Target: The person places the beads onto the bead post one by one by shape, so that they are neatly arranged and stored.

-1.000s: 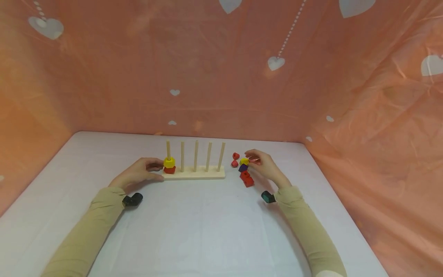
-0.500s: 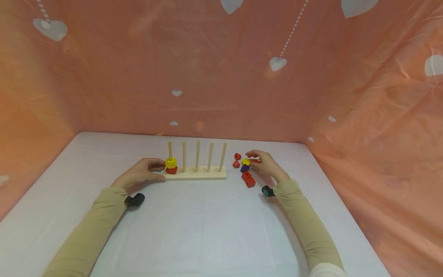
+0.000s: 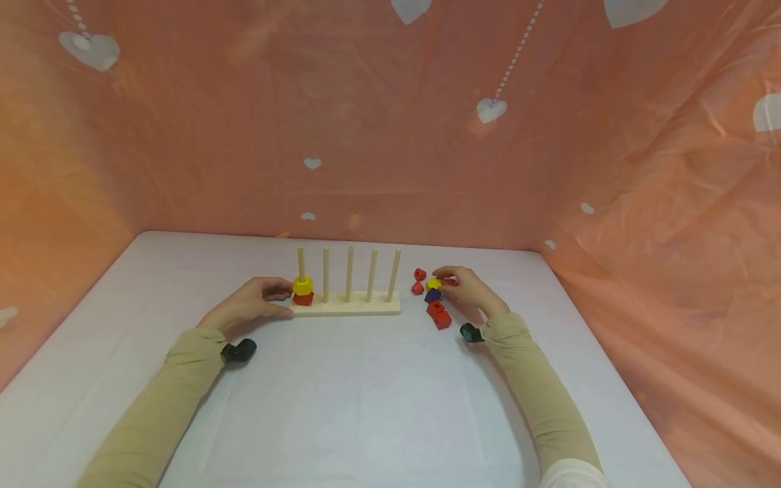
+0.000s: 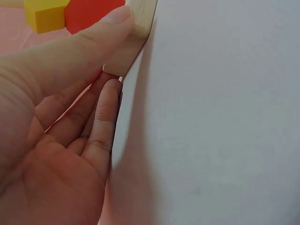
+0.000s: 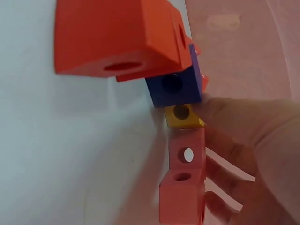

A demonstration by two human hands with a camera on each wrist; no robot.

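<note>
At the left end of a wooden peg stand [image 3: 346, 308], my left hand [image 3: 247, 301] grips the base. In the left wrist view the thumb [image 4: 70, 58] lies on the base beside a red bead [image 4: 91, 14], and the other fingers reach behind its end. The leftmost peg carries a yellow bead [image 3: 302, 286] above a red bead [image 3: 303, 299]. Beside the loose beads, my right hand [image 3: 468, 287] curves loosely. Its thumb is at a loose yellow bead [image 5: 184, 115] and a dark blue bead [image 5: 176, 85]. Two red beads [image 5: 183, 197] lie by its fingers, whose tips are partly hidden.
Two red beads [image 3: 438, 315] lie touching nearer the person. Behind them, left of the right hand, are two small red beads [image 3: 418, 281]. Everything stands on a white table [image 3: 348, 407] with a pink heart-patterned curtain [image 3: 366, 135] behind.
The head view has shifted very slightly. Both hands, the peg stand and the beads keep their places.
</note>
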